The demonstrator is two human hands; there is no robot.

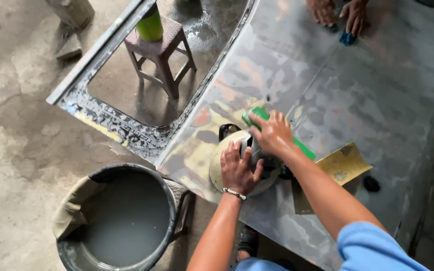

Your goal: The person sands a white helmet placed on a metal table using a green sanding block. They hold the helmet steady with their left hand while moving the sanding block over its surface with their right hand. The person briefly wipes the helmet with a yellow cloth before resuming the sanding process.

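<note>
A green-bodied power sander (257,145) with a round cream-coloured pad rests on a grey, patchy car door panel (357,95). My left hand (238,168) lies flat on the sander's round head, fingers spread over it. My right hand (273,134) grips the green body from above. The tool sits near the panel's lower left edge, just right of the window opening.
A sheet of yellow sandpaper (342,164) lies right of the sander. A black bucket (121,221) of grey water stands below left. A stool (163,52) with a green cup (150,26) shows through the window opening. Another person's hands (340,14) rub a blue pad at top.
</note>
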